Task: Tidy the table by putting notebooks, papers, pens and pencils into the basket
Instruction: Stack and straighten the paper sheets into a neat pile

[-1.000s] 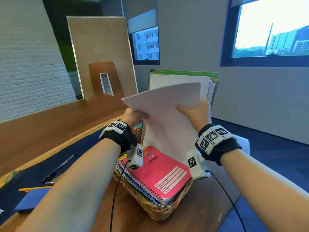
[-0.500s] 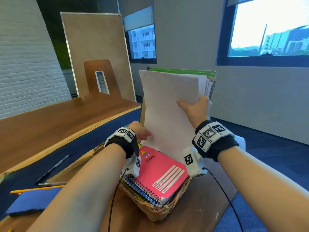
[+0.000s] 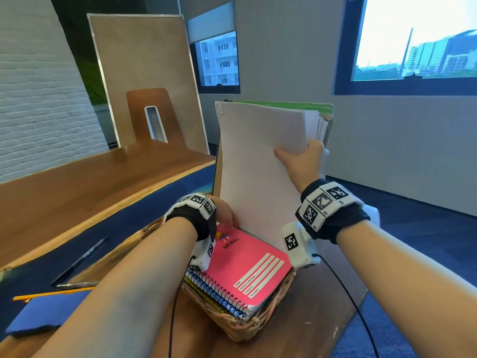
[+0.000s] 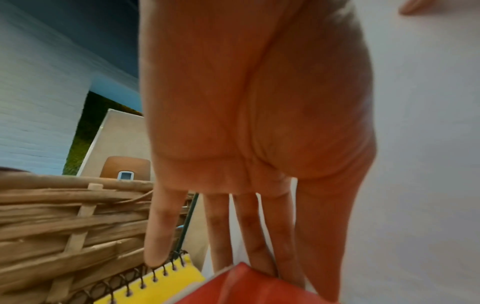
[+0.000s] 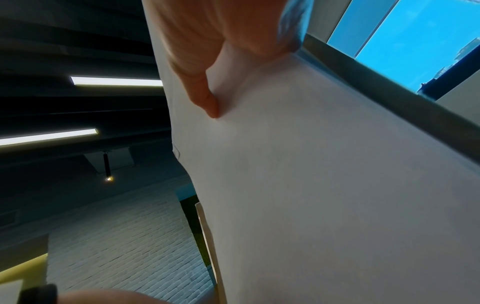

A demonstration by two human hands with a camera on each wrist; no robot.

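Standing papers [image 3: 258, 161] upright in basket [image 3: 260, 324]: right hand [image 3: 302, 161] pinches their edge, left hand [image 3: 222, 210] flat, released, below. Next: let go, fetch pens [image 3: 80, 260].

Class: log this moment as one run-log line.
right hand grips papers upright in basket | left hand open, fingers beside pink notebook

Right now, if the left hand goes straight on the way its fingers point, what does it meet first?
Most likely the pink spiral notebook in the basket. The left hand points down with straight fingers whose tips already reach its far edge, beside the standing white paper. Actual contact is unclear.
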